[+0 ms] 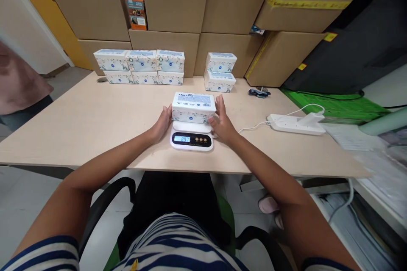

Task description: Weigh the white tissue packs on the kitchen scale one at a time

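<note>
A white floral pack of tissues (193, 109) rests on the platform of a white kitchen scale (191, 146), in the middle of the table near its front edge. Digits glow on the scale's blue display. My left hand (161, 125) is closed against the pack's left end, its fingertips partly hidden behind it. On the opposite end my right hand (223, 123) grips the pack, thumb at the front corner and fingers along the side and back. Farther back, similar tissue packs stand stacked two high: several at left (143, 61) and two at right (221, 63).
Cardboard boxes (174, 0) form a wall along the back of the wooden table (121, 114). To the right are a white power strip (295, 123) with cables, a small dark bundle (259, 92) and a green board (343, 108). A person (20, 80) stands at left.
</note>
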Tool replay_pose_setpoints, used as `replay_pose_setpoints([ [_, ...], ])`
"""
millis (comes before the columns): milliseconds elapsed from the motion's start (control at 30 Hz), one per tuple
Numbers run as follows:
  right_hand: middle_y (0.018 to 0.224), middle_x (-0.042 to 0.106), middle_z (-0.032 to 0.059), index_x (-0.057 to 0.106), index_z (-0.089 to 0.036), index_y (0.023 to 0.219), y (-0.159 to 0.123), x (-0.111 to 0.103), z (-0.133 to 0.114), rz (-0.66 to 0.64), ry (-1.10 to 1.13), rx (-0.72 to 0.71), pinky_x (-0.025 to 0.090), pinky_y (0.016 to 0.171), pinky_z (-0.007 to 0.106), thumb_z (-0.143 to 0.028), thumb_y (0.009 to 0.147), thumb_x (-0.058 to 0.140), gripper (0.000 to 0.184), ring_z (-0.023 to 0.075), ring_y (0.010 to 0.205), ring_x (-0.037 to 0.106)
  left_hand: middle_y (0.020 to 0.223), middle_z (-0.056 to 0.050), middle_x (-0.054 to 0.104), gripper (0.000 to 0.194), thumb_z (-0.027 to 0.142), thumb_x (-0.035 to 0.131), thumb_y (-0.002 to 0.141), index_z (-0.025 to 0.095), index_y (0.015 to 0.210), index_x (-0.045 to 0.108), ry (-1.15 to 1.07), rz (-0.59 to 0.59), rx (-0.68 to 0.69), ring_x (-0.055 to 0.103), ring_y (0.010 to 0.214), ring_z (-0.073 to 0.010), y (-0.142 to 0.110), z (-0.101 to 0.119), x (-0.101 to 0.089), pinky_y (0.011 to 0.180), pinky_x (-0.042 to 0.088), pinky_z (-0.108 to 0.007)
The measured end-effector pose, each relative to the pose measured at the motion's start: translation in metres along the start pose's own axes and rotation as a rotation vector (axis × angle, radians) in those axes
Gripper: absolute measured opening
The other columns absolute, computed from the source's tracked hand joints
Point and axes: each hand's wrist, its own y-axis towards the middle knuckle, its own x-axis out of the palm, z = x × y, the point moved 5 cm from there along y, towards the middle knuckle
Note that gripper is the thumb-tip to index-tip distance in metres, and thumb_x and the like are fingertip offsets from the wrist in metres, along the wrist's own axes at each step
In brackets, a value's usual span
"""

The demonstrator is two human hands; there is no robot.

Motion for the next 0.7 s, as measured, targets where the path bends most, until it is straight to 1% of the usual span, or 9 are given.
replay_pose_setpoints([
  [100, 0.195, 0.015, 0.0202, -0.007, -0.031, 0.187, 0.000, -0.006, 0.000, 0.031, -0.009, 0.014, 0.023, 0.145, 0.066, -0.108, 0.085, 0.051, 0.140, 0.0349, 0.183, 0.018, 0.161, -0.013, 0.071, 0.106, 0.109, 0.034, 0.090, 0.029, 0.153, 0.067, -0.009, -0.031, -0.002, 0.044, 0.172, -0.0392, -0.002, 0.003, 0.003, 0.142, 0.038, -0.057],
  [200, 0.197, 0.009, 0.0164, -0.011, -0.035, 0.186, -0.001, -0.008, 0.000, 0.035, -0.042, 0.019, 0.026, 0.144, 0.065, -0.111, 0.084, 0.044, 0.139, 0.0342, 0.183, 0.020, 0.164, -0.013, 0.069, 0.102, 0.106, 0.035, 0.093, 0.029, 0.153, 0.067, -0.021, -0.020, -0.004, 0.042, 0.174, -0.0389, -0.003, 0.003, 0.004, 0.143, 0.036, -0.058],
  [267, 0.197, 0.005, 0.0143, -0.014, -0.036, 0.186, -0.002, -0.007, 0.005, 0.018, -0.057, 0.032, 0.025, 0.145, 0.064, -0.111, 0.085, 0.041, 0.137, 0.0338, 0.183, 0.018, 0.165, -0.013, 0.068, 0.101, 0.105, 0.036, 0.095, 0.029, 0.153, 0.067, -0.034, -0.019, -0.005, 0.040, 0.174, -0.0387, -0.002, 0.002, 0.004, 0.144, 0.034, -0.058],
  [333, 0.198, 0.002, 0.0121, -0.018, -0.037, 0.185, -0.002, -0.005, 0.012, -0.016, -0.059, 0.022, 0.022, 0.145, 0.066, -0.109, 0.087, 0.042, 0.135, 0.0344, 0.184, 0.013, 0.168, -0.012, 0.066, 0.101, 0.105, 0.035, 0.095, 0.029, 0.154, 0.066, -0.053, -0.042, 0.006, 0.037, 0.176, -0.0391, -0.001, 0.000, 0.005, 0.145, 0.031, -0.059],
  [433, 0.198, -0.005, 0.0075, -0.027, -0.042, 0.181, -0.004, -0.002, 0.020, -0.077, -0.058, -0.058, 0.021, 0.145, 0.069, -0.108, 0.088, 0.042, 0.133, 0.0372, 0.184, 0.008, 0.175, -0.010, 0.060, 0.103, 0.104, 0.030, 0.097, 0.029, 0.159, 0.063, -0.078, -0.097, 0.043, 0.029, 0.179, -0.0396, -0.001, -0.003, 0.006, 0.148, 0.024, -0.060],
  [533, 0.198, -0.013, 0.0016, -0.033, -0.046, 0.178, -0.006, -0.002, 0.025, -0.113, -0.077, -0.153, 0.021, 0.146, 0.066, -0.105, 0.093, 0.036, 0.124, 0.0366, 0.184, 0.005, 0.181, -0.007, 0.053, 0.099, 0.100, 0.027, 0.101, 0.031, 0.165, 0.057, -0.094, -0.130, 0.062, 0.023, 0.181, -0.0385, -0.002, -0.007, 0.005, 0.150, 0.018, -0.060],
  [600, 0.197, -0.016, -0.0011, -0.035, -0.047, 0.177, -0.007, -0.004, 0.025, -0.114, -0.099, -0.189, 0.021, 0.146, 0.064, -0.103, 0.096, 0.032, 0.119, 0.0357, 0.184, 0.002, 0.183, -0.005, 0.050, 0.098, 0.099, 0.026, 0.102, 0.032, 0.169, 0.054, -0.097, -0.143, 0.062, 0.020, 0.182, -0.0382, -0.003, -0.009, 0.004, 0.150, 0.016, -0.060],
  [700, 0.197, -0.016, -0.0031, -0.035, -0.048, 0.177, -0.009, -0.008, 0.026, -0.104, -0.123, -0.202, 0.021, 0.146, 0.065, -0.101, 0.098, 0.029, 0.114, 0.0349, 0.184, 0.000, 0.185, -0.004, 0.047, 0.098, 0.099, 0.024, 0.102, 0.033, 0.171, 0.051, -0.092, -0.157, 0.050, 0.015, 0.183, -0.0383, -0.004, -0.010, 0.004, 0.151, 0.016, -0.061],
])
